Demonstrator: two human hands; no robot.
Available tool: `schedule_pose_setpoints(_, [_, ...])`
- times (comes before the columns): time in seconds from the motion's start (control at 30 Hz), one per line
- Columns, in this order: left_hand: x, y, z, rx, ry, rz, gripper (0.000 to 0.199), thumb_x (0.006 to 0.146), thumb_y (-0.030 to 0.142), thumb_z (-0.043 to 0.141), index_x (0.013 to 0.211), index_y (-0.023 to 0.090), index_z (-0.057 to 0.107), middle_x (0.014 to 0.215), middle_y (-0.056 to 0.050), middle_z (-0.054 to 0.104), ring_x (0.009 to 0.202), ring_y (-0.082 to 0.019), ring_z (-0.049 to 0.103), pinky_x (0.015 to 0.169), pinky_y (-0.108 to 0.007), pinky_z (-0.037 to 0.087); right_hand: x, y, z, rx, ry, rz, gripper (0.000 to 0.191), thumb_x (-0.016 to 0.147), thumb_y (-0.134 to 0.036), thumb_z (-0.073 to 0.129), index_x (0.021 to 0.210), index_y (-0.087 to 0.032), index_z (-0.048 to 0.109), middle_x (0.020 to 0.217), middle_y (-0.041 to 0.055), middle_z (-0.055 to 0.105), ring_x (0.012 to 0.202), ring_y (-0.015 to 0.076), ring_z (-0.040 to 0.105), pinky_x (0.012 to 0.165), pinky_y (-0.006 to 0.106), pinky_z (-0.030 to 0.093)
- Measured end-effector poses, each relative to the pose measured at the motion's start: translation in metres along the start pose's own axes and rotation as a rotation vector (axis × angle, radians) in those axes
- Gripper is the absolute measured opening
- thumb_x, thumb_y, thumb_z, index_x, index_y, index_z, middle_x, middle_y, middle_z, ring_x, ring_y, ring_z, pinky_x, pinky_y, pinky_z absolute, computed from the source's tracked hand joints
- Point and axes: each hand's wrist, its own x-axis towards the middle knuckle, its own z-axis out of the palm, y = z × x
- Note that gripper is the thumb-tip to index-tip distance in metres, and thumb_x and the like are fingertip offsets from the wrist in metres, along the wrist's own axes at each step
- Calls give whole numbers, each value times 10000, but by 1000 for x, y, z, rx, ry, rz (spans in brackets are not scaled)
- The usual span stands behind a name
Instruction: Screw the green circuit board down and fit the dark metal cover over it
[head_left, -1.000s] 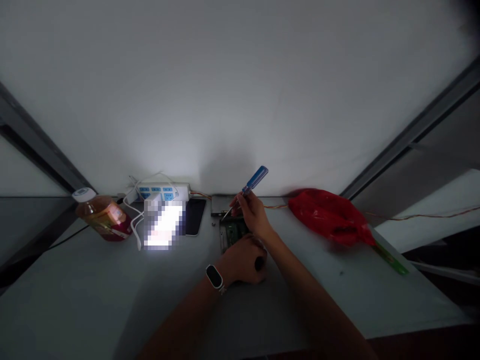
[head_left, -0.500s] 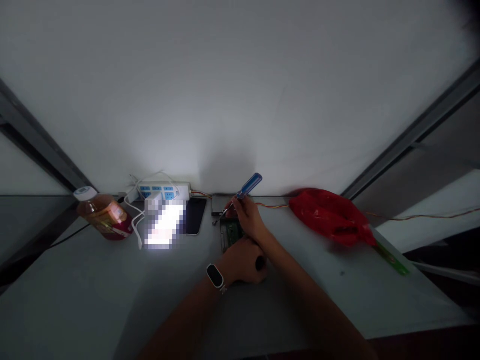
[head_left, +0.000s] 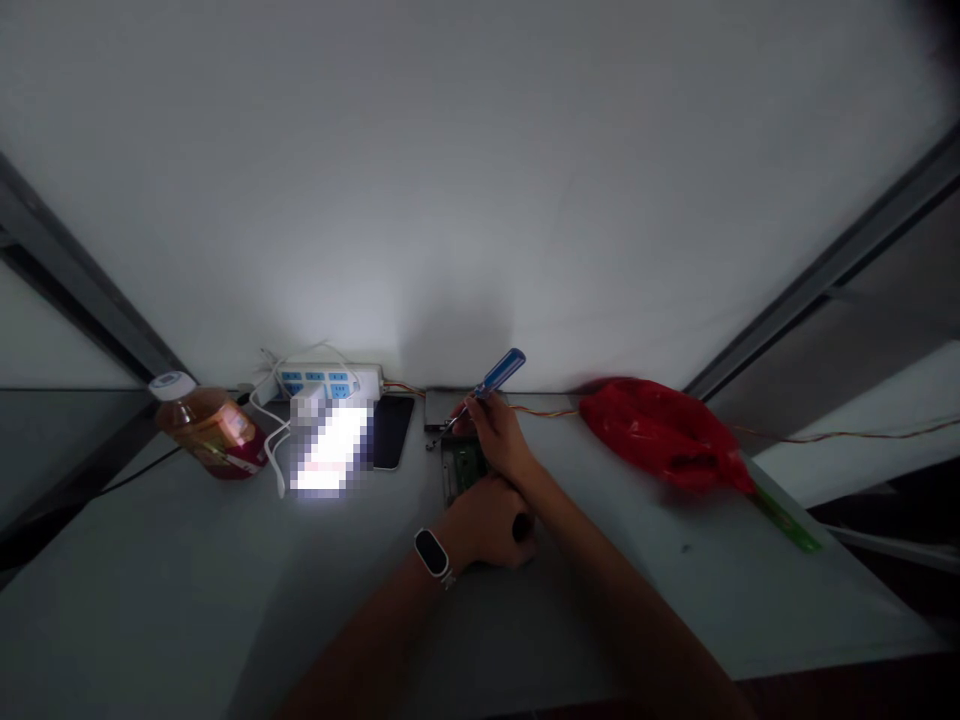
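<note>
My right hand point(head_left: 499, 432) is closed around a screwdriver point(head_left: 501, 372) with a clear blue handle. The handle leans up to the right, and the metal shaft points down left toward a small dark metal piece point(head_left: 432, 445). Under my hands lies a flat device with a green circuit board point(head_left: 466, 462) in a frame; its near right part is covered. My left hand point(head_left: 487, 525), with a white-banded watch point(head_left: 431, 552) at the wrist, is closed over the device's near end. A black round spot shows at that fist, and I cannot tell what it is. My right wrist crosses just above the left hand.
A flat grey box point(head_left: 442, 405) lies behind the device. Leftward are a dark phone point(head_left: 393, 432), a bright blurred-out screen, a power strip point(head_left: 367, 383) with white cables, and a drink bottle point(head_left: 210, 430). A red plastic bag point(head_left: 652, 430) with a green strip lies right, near twisted wires.
Almost nothing differs. The whole view has shifted very slightly; both hands and the screwdriver keep the same pose.
</note>
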Motion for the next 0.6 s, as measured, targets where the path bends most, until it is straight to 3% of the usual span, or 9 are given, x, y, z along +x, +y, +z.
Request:
schedule_pose_setpoints(0.23, [-1,-4,-2,22,59,75,55,687,228,652,673,178,670,685,-49,699,643,-190,625,645,-309,451,2,-4,-1,92,43,-17,330,930,-550,522,913,-222,555,845,36,673,658,151,655,658,313,597])
schedule_pose_setpoints(0.43, [-11,-16,-30,57,411,143,157,739,204,589,592,195,533,595,-8,603,601,-151,557,663,-294,435,-4,-15,-13,186,230,-24,367,899,-569,560,862,-204,565,774,12,667,551,124,616,515,265,561])
schedule_pose_setpoints(0.5, [-15,-24,-43,58,501,68,183,779,227,596,615,193,524,618,-1,599,630,-145,559,708,-299,432,-11,-14,-20,244,316,-5,353,885,-558,588,888,-205,571,730,-6,665,505,114,592,474,253,539])
schedule_pose_setpoints(0.6, [-20,-39,-57,43,503,-135,214,794,305,656,667,190,527,633,21,562,611,-127,511,630,-271,389,-25,-6,-29,310,393,42,350,875,-536,615,941,-193,592,705,-11,666,475,108,573,448,249,523])
